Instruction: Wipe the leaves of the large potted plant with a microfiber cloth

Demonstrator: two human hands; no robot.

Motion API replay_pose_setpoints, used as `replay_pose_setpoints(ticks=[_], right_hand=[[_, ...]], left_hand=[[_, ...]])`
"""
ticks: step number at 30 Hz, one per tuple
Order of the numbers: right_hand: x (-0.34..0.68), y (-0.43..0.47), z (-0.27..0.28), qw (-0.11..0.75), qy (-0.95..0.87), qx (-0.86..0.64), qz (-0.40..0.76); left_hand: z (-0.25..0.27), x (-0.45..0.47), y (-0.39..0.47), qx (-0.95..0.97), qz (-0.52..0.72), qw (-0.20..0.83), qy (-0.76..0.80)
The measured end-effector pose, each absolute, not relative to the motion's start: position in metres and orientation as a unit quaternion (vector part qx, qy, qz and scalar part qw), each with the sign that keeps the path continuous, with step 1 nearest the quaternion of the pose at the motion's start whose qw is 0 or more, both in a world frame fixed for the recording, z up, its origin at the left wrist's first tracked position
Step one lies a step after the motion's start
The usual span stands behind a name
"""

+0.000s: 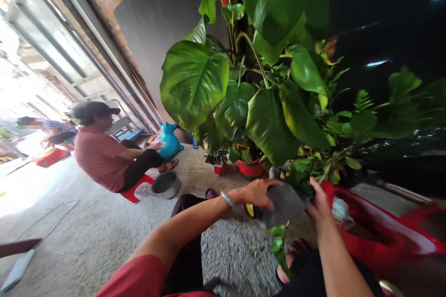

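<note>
Between my hands is a dark grey, smooth, sheet-like thing (285,206), its exact kind unclear. My left hand (256,193), with a pale bracelet at the wrist, grips its left side, thumb and fingers curved over it. On the opposite edge, my right hand (318,204) holds it with the thumb pointing up; most of its fingers are hidden. Just below hangs a small green leafy sprig (278,247); whether it is attached to the grey thing, I cannot tell. Beyond my hands stands a large-leaved plant (198,81) in a red pot (250,168).
To the right lies a red bag or container (369,236) with a whitish bundle (341,211). A metal basin (166,184) stands on the concrete floor (114,241). A person (102,153) sits on a red stool (136,190) near a blue animal-shaped toy (169,141); another person (57,130) sits farther back.
</note>
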State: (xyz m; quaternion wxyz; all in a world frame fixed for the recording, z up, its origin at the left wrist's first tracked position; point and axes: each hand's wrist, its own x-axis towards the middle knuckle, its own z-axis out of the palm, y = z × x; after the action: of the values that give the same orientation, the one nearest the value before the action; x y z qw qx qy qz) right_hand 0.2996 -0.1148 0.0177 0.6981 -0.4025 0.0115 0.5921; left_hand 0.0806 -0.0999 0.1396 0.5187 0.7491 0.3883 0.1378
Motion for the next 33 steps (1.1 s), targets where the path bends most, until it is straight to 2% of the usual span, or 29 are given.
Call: replay_pose_setpoints(ticks=[2,4,6,8,10,11,12,14,17,19,22,25,27,29,33], right_hand=[[0.300,-0.117,0.022,0.683,0.020,-0.405,0.608],[0.301,-0.119,0.023,0.678,0.021,-0.402,0.615],[0.303,-0.118,0.023,0.681,0.032,-0.402,0.612],[0.303,-0.116,0.022,0.704,0.039,-0.404,0.583],[0.301,-0.114,0.021,0.728,0.035,-0.408,0.550],[0.300,-0.113,0.021,0.732,0.032,-0.410,0.543],[0.299,-0.112,0.020,0.729,0.026,-0.407,0.549],[0.297,-0.112,0.019,0.714,0.014,-0.399,0.575],[0.296,-0.114,0.020,0.700,0.003,-0.383,0.603],[0.297,-0.116,0.023,0.694,0.015,-0.380,0.611],[0.296,-0.117,0.030,0.698,0.039,-0.364,0.615],[0.292,-0.116,0.037,0.714,0.055,-0.349,0.605],[0.289,-0.115,0.040,0.714,0.053,-0.345,0.607],[0.287,-0.113,0.040,0.715,0.040,-0.342,0.609],[0.287,-0.113,0.037,0.705,0.021,-0.338,0.623]], left_hand=[[0.144,0.050,-0.115,0.765,-0.004,0.546,0.340],[0.165,0.026,-0.123,0.760,-0.037,0.563,0.322],[0.191,0.024,-0.120,0.761,0.030,0.562,0.323],[0.208,0.042,-0.110,0.773,0.160,0.527,0.315],[0.207,0.067,-0.100,0.781,0.276,0.467,0.309],[0.201,0.078,-0.098,0.784,0.296,0.441,0.319],[0.191,0.085,-0.099,0.793,0.282,0.425,0.333],[0.171,0.082,-0.108,0.821,0.178,0.418,0.346],[0.157,0.046,-0.129,0.826,-0.024,0.469,0.311],[0.165,0.019,-0.137,0.793,-0.071,0.517,0.315],[0.188,0.004,-0.130,0.758,0.046,0.547,0.353],[0.196,0.022,-0.114,0.740,0.252,0.499,0.374],[0.188,0.037,-0.111,0.735,0.315,0.459,0.387],[0.178,0.041,-0.117,0.756,0.258,0.459,0.389],[0.176,0.011,-0.143,0.774,-0.038,0.537,0.334]])
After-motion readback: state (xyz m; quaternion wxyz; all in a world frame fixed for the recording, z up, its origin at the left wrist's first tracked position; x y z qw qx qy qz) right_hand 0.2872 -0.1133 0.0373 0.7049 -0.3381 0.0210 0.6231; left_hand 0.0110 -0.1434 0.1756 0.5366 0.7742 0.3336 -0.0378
